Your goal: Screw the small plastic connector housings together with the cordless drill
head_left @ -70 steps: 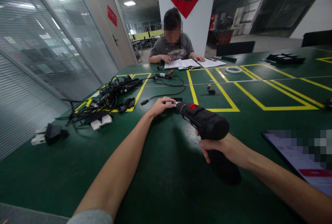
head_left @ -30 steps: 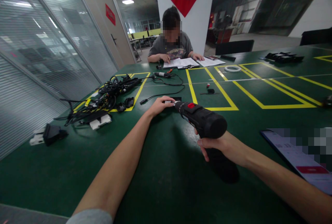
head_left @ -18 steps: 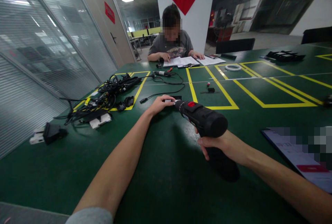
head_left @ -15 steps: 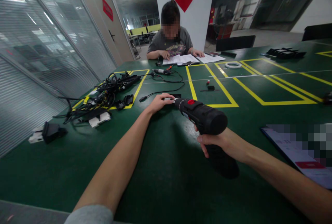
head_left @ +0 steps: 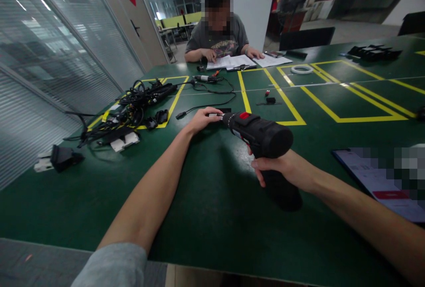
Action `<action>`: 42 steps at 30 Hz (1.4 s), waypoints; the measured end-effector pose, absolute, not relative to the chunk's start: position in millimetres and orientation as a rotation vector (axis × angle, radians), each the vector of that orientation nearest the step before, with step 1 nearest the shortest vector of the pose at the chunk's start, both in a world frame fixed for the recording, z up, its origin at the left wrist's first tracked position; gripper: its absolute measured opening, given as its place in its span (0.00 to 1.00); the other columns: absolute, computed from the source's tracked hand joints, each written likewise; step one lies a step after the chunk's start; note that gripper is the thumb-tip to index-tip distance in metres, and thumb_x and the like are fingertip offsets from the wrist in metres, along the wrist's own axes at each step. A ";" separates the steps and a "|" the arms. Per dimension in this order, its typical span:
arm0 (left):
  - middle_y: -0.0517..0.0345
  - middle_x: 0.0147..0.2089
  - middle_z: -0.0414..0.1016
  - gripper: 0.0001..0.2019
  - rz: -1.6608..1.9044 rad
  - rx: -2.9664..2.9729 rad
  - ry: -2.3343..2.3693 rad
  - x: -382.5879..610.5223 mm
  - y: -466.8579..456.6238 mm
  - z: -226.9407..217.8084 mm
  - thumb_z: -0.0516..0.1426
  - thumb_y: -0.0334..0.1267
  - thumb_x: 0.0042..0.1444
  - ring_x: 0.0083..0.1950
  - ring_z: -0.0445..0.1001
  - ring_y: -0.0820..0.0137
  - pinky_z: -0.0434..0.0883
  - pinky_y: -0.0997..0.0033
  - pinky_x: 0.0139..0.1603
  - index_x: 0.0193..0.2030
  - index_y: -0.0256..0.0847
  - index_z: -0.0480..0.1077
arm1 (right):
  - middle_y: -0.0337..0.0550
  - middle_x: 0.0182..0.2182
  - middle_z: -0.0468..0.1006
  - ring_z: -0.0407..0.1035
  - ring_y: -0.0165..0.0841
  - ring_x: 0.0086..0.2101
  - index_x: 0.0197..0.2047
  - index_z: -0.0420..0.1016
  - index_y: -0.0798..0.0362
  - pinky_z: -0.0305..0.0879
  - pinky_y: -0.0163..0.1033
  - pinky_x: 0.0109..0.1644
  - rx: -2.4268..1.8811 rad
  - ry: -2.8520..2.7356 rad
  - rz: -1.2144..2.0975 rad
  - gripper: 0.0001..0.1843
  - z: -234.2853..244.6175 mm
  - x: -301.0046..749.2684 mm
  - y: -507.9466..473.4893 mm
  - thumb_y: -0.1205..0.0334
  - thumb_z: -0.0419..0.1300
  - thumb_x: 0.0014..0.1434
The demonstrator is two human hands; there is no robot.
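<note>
In the head view my right hand (head_left: pixel 272 167) is wrapped round the grip of a black cordless drill (head_left: pixel 260 133), which has a red switch on top. The drill lies level, its chuck pointing left toward my left hand (head_left: pixel 201 119). The fingers of that hand are closed at a small silvery part (head_left: pixel 215 115), right at the drill's tip. Just behind it a flat black piece (head_left: pixel 226 110) lies on the green table (head_left: pixel 206 216). Fingertips and drill bit overlap, so the exact contact there is hidden.
A heap of black cables (head_left: pixel 139 101) lies at the left, with a black-and-white device (head_left: pixel 58 158) nearer. Across the table a person (head_left: pixel 217 34) sits over papers (head_left: pixel 232 62). A clipboard (head_left: pixel 368 176) is at the right, and a white tape roll (head_left: pixel 301 69) lies farther back.
The camera has tipped downward, so everything sits higher in the view and the table's near edge shows more. Both hands and the drill keep nearly the same place on the table.
</note>
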State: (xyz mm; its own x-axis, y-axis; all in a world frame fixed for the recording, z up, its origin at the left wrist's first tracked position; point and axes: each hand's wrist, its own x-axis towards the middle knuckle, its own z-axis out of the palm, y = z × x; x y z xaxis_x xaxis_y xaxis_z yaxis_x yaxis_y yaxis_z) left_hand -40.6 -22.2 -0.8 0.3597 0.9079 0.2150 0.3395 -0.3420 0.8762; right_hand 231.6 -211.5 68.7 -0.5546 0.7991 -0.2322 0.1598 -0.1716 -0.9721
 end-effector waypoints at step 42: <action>0.49 0.51 0.79 0.18 0.901 1.948 1.118 -41.3 -25.8 3.8 0.65 0.45 0.49 0.54 0.74 0.59 0.65 0.58 0.60 0.45 0.39 0.81 | 0.38 0.23 0.76 0.71 0.33 0.23 0.38 0.72 0.54 0.67 0.41 0.31 -1.080 -1.533 1.805 0.12 58.3 232.2 -209.9 0.56 0.65 0.55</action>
State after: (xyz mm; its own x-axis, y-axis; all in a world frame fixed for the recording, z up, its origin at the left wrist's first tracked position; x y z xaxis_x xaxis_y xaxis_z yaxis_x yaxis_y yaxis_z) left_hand -41.3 -25.8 3.8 0.3835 0.8971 0.2195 0.4051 -0.3770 0.8329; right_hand 232.2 -209.9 58.3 -0.5385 0.8100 -0.2322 0.0984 -0.2133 -0.9720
